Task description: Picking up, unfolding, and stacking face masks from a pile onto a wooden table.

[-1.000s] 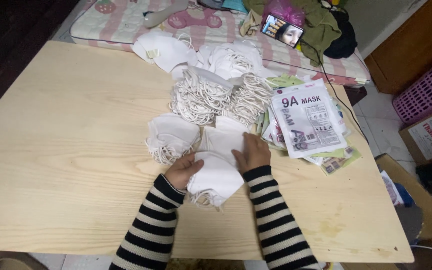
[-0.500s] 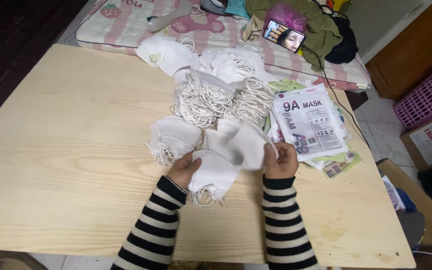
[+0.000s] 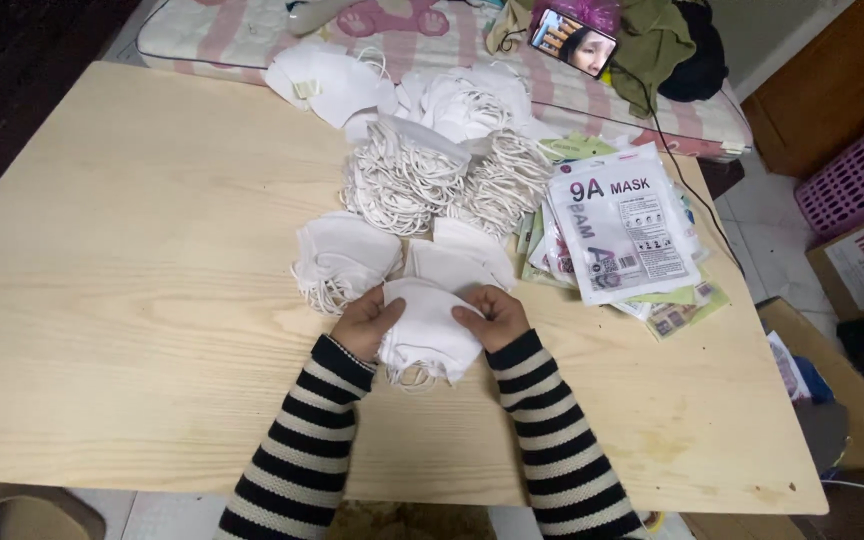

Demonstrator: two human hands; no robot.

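So there's a small stack of white masks (image 3: 427, 330) sitting on the table (image 3: 132, 300), near the front edge and a bit right of centre, and it's pinned between both hands. The left hand (image 3: 364, 322) is on the stack's left edge with the thumb lying over the top and the other fingers tucked under or behind, so it's gripping that side. The right hand (image 3: 492, 316) does the same on the right edge, fingers curled in, thumb pressing the top layer. Both are closed on the stack, not loose.

The stack's wide, rounded end is up between the hands and it narrows toward the person, so the long axis runs roughly away-to-toward, tilted slightly. Ear loops (image 3: 414, 378) dangle out of the near end onto the wood.

Just beyond the fingers are two more mask piles: one (image 3: 344, 255) to the left with its loops spilling out at the left, and one (image 3: 467, 260) right behind the held stack, touching or nearly touching it. Further back is a big heap of masks (image 3: 432, 160) with tangled loops. To the right lie printed pouches (image 3: 622, 225), fanned over each other. At the far edge there's a phone (image 3: 574, 40) propped on a pink-and-white mattress (image 3: 222, 30).
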